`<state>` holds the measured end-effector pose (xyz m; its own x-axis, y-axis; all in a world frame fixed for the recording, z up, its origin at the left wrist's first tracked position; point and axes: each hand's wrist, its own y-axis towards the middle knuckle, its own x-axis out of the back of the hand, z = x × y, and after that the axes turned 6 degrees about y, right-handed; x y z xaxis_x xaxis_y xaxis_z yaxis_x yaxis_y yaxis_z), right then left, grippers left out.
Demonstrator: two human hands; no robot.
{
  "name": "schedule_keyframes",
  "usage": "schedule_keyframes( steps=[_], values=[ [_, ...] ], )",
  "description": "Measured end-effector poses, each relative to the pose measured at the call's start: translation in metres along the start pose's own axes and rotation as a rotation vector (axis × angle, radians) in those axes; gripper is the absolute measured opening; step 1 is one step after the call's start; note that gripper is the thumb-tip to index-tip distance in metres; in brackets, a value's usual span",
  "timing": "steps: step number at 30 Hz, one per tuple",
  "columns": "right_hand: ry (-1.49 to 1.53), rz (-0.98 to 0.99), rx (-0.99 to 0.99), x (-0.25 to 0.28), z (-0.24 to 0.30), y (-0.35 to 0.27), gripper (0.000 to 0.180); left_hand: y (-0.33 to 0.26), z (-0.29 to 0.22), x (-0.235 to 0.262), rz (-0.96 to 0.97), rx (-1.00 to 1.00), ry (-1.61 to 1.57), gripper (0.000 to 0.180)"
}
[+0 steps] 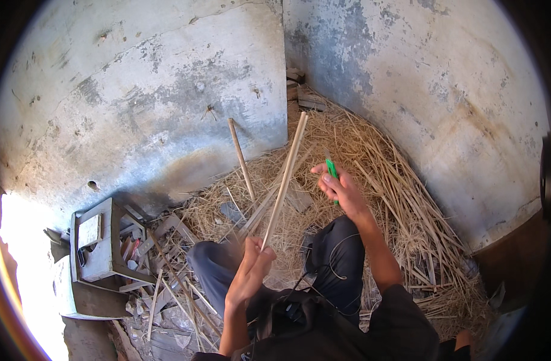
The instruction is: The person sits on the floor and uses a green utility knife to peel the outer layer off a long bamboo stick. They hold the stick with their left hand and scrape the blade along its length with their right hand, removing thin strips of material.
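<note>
A: Corner of stained concrete walls point(167, 90); straw pile point(371, 174) over the floor, small grey stool point(104, 246) at left.

B: Step in hand, by judgement: stripping cane. Left hand point(251, 271), grip clamped on pale cane point(285, 174), held upright above knees. Right hand point(341, 189), grip closed round green knife point(331, 169). Next: blade to cane, away from fingers.

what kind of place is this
Probably a rough shed or outbuilding corner used for cane or reed work. Stained, bare plaster walls meet over a heap of dry straw, and wood scraps lie round a small wooden stool.
</note>
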<state>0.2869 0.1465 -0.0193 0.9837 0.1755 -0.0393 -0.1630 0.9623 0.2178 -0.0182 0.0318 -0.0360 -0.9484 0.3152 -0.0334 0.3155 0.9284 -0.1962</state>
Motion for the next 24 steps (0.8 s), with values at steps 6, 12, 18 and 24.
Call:
schedule_keyframes(
  steps=[6,12,18,24],
  values=[
    [0.242,-0.023,0.129,-0.059,0.009,-0.016,0.033,-0.002,-0.009,-0.01,0.09,-0.013,-0.017,0.018],
    [0.179,-0.08,0.085,-0.068,0.022,-0.021,0.027,-0.006,-0.006,-0.009,0.14,-0.085,0.028,0.026],
    [0.033,-0.093,0.21,-0.063,0.015,-0.022,0.027,-0.012,0.007,0.006,0.204,-0.017,0.057,0.035],
    [-0.436,-0.046,0.493,-0.064,0.012,-0.045,0.028,-0.014,-0.014,-0.007,-0.012,-0.179,0.29,0.038]
  ],
)
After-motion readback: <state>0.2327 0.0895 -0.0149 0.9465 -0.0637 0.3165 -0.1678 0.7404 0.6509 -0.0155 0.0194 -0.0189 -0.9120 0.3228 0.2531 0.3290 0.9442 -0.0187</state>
